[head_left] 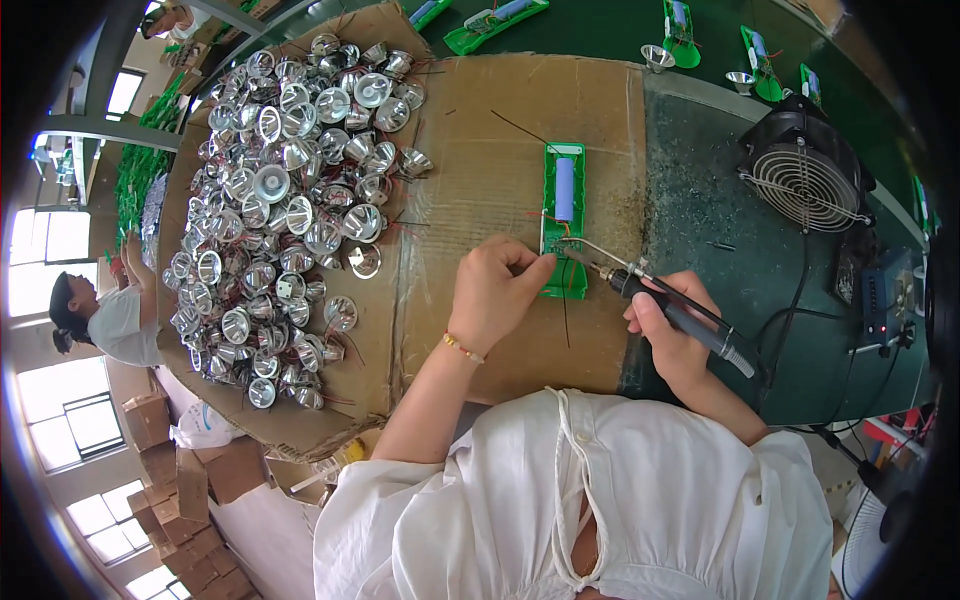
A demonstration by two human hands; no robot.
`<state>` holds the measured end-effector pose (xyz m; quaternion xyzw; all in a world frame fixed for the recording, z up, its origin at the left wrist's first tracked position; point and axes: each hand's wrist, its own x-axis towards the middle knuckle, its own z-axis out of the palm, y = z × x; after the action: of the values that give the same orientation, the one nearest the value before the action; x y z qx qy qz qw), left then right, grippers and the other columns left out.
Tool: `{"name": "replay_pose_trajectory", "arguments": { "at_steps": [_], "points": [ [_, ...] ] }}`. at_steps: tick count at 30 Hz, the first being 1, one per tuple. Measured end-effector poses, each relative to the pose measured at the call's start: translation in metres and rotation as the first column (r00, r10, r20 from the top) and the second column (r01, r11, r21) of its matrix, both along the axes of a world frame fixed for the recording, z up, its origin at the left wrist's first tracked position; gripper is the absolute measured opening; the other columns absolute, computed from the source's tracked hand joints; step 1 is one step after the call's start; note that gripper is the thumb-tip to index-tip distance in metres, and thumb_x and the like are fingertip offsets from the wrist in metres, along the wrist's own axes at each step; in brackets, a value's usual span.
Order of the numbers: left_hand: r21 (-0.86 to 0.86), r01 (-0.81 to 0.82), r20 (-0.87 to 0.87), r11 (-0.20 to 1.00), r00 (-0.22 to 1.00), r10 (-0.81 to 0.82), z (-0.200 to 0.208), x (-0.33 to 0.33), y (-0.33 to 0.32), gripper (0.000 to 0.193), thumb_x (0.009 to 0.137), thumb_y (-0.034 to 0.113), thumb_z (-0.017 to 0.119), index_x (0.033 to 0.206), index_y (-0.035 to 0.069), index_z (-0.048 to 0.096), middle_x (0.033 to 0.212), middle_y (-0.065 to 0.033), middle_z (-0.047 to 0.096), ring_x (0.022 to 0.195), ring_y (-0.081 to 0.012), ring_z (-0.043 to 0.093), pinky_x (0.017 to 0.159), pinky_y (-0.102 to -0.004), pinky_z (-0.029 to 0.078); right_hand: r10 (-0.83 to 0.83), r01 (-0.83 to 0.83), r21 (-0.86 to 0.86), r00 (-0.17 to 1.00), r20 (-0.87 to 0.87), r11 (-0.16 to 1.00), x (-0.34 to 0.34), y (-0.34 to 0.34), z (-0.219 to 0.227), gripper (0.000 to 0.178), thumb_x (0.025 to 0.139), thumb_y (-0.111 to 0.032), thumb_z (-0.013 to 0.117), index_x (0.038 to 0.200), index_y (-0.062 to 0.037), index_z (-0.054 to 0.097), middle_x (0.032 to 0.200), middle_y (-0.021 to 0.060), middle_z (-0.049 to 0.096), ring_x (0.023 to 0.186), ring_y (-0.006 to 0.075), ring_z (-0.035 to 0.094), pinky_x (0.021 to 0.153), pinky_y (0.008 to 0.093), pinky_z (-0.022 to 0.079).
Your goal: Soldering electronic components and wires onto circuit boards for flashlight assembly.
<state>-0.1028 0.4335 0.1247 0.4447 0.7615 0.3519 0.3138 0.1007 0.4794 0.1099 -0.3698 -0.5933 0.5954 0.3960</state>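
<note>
A green plastic casing (571, 284) lies lengthwise on the cardboard in front of me. It holds a purple cylindrical battery (565, 190), with a small circuit board (552, 240) and thin red wires below it. My left hand (500, 285) is closed in a pinch at the casing's left side; what lies between thumb and forefinger is hidden. From the right, my right hand (675, 340) grips a soldering iron (690, 322), a thin curved metal tube fixed alongside it. The iron's tip points at the board, close to my left fingertips; contact cannot be made out.
Left lies a big heap of silvery reflector cups (290, 200) with wires, on cardboard (480, 150). A black fan (800, 180) and a blue control box (885, 300) with cables stand right. More green casings (680, 35) line the far side. Another person (120, 315) sits far left.
</note>
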Motion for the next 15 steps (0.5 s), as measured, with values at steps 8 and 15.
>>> {"name": "replay_pose_trajectory", "arguments": {
  "at_steps": [8, 15],
  "points": [
    [-0.046, 0.021, 0.080, 0.999, 0.997, -0.017, -0.002, -0.007, 0.003, 0.024, 0.073, 0.021, 0.068, 0.066, -0.001, 0.063, 0.068, -0.0106, 0.057, 0.056, -0.0188, 0.054, 0.053, -0.0295, 0.042, -0.053, 0.042, -0.176, 0.997, -0.058, 0.983, -0.004, 0.000, 0.008, 0.013, 0.081, -0.007, 0.061, 0.084, 0.0010, 0.051, 0.066, 0.0097, 0.060, 0.054, 0.0102, 0.056, 0.049, 0.0216, 0.047],
    [-0.043, 0.019, 0.082, 0.999, 0.996, -0.015, -0.003, -0.009, 0.004, 0.025, 0.073, 0.021, 0.069, 0.065, -0.002, 0.062, 0.066, -0.0094, 0.057, 0.055, -0.0167, 0.053, 0.051, -0.0293, 0.041, -0.081, 0.058, -0.185, 0.989, -0.120, 0.981, 0.006, 0.003, 0.010, 0.013, 0.083, -0.005, 0.057, 0.090, 0.0009, 0.048, 0.070, 0.0106, 0.059, 0.058, 0.0118, 0.058, 0.053, 0.0230, 0.049]
  ]
}}
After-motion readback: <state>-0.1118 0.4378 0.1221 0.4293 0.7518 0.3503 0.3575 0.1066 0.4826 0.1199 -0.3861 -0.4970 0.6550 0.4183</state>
